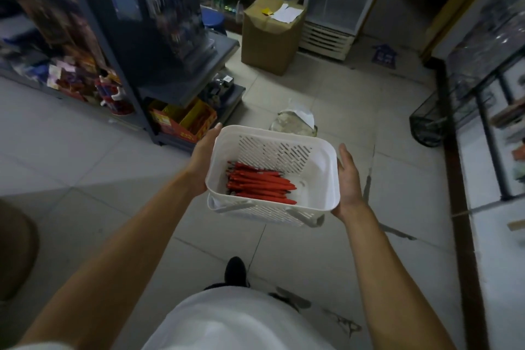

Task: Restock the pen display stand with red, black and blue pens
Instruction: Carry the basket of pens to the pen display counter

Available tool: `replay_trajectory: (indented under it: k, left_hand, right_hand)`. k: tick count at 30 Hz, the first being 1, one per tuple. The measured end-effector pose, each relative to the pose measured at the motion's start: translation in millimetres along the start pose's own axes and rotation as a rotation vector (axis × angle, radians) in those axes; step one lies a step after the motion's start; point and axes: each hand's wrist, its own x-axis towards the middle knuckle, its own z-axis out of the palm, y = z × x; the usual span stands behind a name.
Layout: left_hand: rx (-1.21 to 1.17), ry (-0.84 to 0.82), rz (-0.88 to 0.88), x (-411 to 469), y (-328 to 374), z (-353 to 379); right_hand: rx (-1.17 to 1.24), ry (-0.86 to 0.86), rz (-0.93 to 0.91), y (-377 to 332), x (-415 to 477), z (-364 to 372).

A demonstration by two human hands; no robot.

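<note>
Head view looks down on a person standing on a pale tiled floor (326,111), both bare forearms stretched forward. Between the two hands, at the centre of the frame, sits a white rectangular plastic basket with slotted walls (324,159), carried in the air above the tiles. The left hand (203,159) lies flat against the basket's left wall, fingers straight and pressed along the rim. The right hand (349,179) cups the right wall and lower corner, palm open against the plastic, fingers spread rather than curled. Neither hand closes into a fist; together they squeeze the basket from both sides.

Inside the basket, on its floor toward the left, lies a bundle of red pens (260,186), all roughly parallel with their tips pointing right. The rest of the basket floor is bare white.

At upper left stands a dark metal shelving unit (159,45) stacked with blurred goods, and a red and yellow cardboard box (181,119) sits at its foot. A brown cardboard carton (267,40) stands at upper centre, beside a white glass-door cooler (338,0). A glass display cabinet (488,71) runs along the right edge.
</note>
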Motion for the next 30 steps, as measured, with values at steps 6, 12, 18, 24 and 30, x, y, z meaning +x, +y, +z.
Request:
replay_trajectory:
  k: [6, 12, 18, 24, 30]
  left_hand:
    - [-0.030, -0.018, -0.013, 81.0, 35.0, -14.2]
    - [-0.061, 0.080, -0.015, 148.8, 60.7, -28.0]
    - [-0.095, 0.237, -0.016, 232.8, 93.0, -33.8]
    - [-0.062, 0.348, 0.007, 319.2, 131.7, -26.3]
    - [-0.168, 0.393, 0.066, 380.6, 163.4, -19.0]
  right_hand:
    - [0.008, -0.064, -0.019, -41.4, 75.3, 16.5]
    - [0.008, -0.173, 0.013, -73.2, 161.3, 33.4]
    - [-0.023, -0.167, 0.063, -107.1, 278.8, 36.7]
    - [-0.090, -0.196, 0.147, -167.1, 385.6, 46.5]
    - [-0.145, -0.274, 0.201, -216.2, 460.6, 67.1]
